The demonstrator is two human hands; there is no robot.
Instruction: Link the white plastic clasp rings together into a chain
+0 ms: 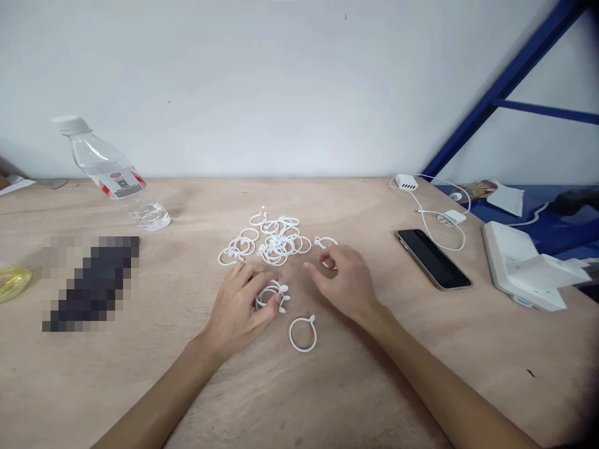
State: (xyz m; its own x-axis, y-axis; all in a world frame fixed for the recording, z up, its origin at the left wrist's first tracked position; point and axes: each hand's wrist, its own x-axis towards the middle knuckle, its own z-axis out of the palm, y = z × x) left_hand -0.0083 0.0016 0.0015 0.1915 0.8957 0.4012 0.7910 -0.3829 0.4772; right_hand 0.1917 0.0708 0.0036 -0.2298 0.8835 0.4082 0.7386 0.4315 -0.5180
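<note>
My left hand [243,302] is closed around several white plastic rings [269,298], which look like curtain rings, each with a small tab. Their tabs show beside my thumb. My right hand [347,280] is over a separate white ring [326,241], thumb and fingers apart; its fingers hide part of that ring, and contact is unclear. Beyond both hands lies a loose pile of similar rings [281,240]. One single ring [303,337] lies nearer to me, between my forearms, its tab pointing up and to the right.
On the left stand a tilted-looking water bottle [119,178] and a dark pixelated object [96,280]; a yellow plastic item [13,284] is at the edge. On the right are a phone [433,259], a white charger with cable [406,182] and a white device [519,268]. A wall closes the back.
</note>
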